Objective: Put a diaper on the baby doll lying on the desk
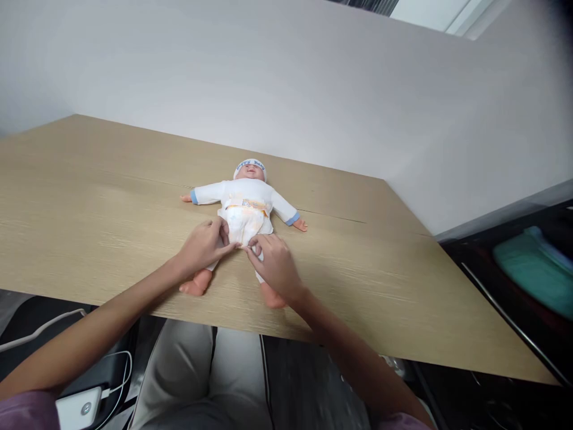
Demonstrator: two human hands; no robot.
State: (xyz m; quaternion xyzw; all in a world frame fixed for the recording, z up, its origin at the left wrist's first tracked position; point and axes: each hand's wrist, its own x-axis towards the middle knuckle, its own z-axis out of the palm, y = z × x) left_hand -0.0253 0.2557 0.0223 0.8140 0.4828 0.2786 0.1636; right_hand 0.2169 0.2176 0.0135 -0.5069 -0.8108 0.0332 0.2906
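A baby doll lies on its back on the table, arms spread, head toward the wall. It wears a white top with blue cuffs and a lettered headband. Around its hips is a white diaper with an orange-edged waist strip. My left hand is at the diaper's left leg edge, fingers pinched against it, thumb pointing to the crotch. My right hand pinches the opposite leg edge. Both thumbs nearly meet at the crotch. The doll's bare feet stick out below my wrists.
The wooden table reaches back to a pale wall. At the right stands a dark surface with a green item on it. Below the front edge, at the left, lies a white power bank with a cable.
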